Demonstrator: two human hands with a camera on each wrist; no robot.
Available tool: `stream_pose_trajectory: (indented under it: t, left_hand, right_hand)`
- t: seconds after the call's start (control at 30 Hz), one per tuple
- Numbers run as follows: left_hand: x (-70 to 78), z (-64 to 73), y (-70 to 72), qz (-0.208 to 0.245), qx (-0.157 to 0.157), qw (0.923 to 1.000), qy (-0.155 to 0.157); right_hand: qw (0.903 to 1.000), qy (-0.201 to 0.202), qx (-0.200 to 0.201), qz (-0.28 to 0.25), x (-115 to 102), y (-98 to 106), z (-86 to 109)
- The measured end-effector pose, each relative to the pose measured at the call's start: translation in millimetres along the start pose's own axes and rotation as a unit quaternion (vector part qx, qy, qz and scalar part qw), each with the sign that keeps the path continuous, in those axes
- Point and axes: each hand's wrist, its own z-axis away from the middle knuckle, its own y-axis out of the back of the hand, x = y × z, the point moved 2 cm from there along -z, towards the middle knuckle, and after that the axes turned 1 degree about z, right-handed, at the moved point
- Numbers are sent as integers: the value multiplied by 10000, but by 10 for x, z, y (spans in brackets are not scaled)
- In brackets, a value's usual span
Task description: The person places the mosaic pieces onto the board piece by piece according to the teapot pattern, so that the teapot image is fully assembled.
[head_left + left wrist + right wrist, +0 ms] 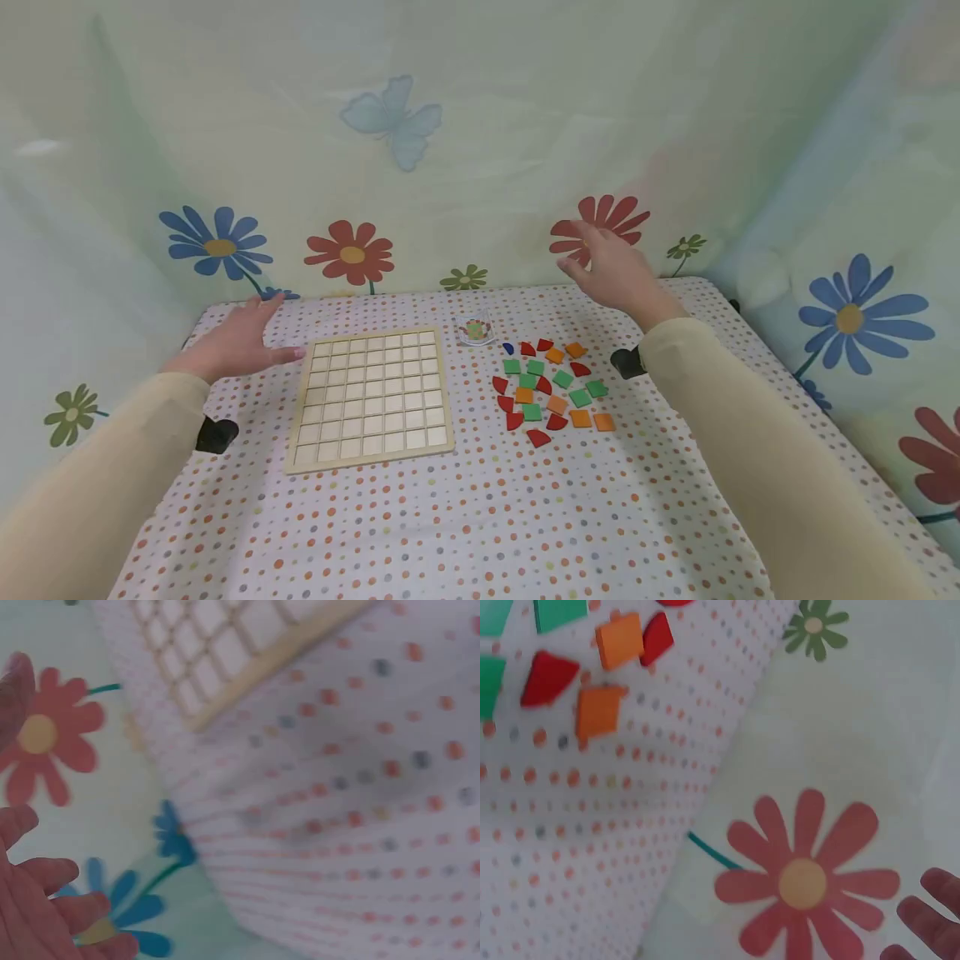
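Observation:
A pale wooden grid board (375,461) lies on the table, its square cells bare. My left hand (238,342) hovers by the board's far left corner, fingers spread and holding nothing; the left wrist view shows its loosely extended fingers (56,874). My right hand (618,271) is raised above the table's far right part, fingers extended and nothing in them. Nearer than it lie scattered flat pieces: green squares (532,412), orange squares (581,418), red quarter-circles (538,437) and one small dark blue piece (508,348).
A small clear container (483,337) stands between the board and the pieces, toward the back. The table wears a dotted cloth (375,533). Behind and beside it hangs a flowered curtain (480,192). A black wrist strap piece (217,435) shows under the left sleeve.

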Motion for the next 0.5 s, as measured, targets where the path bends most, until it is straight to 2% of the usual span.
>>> stream_pose_trajectory:
  t: [0.13,0.23,0.33,0.5]
  left_hand:
    - [-215,-51,-407,421,-270,9988,-6]
    - [-289,-63,-626,546,-510,9972,-6]
    - [-314,-60,-746,637,-666,9957,-36]
    - [-331,-68,-810,801,-800,9936,7]
  right_hand:
    - [9992,-190,-148,-330,10,-246,-16]
    - [9983,-263,-280,-446,-16,-432,-46]
    - [9972,-334,-438,-515,-69,-582,-72]
    - [9961,-341,-608,-532,-170,-783,-114]
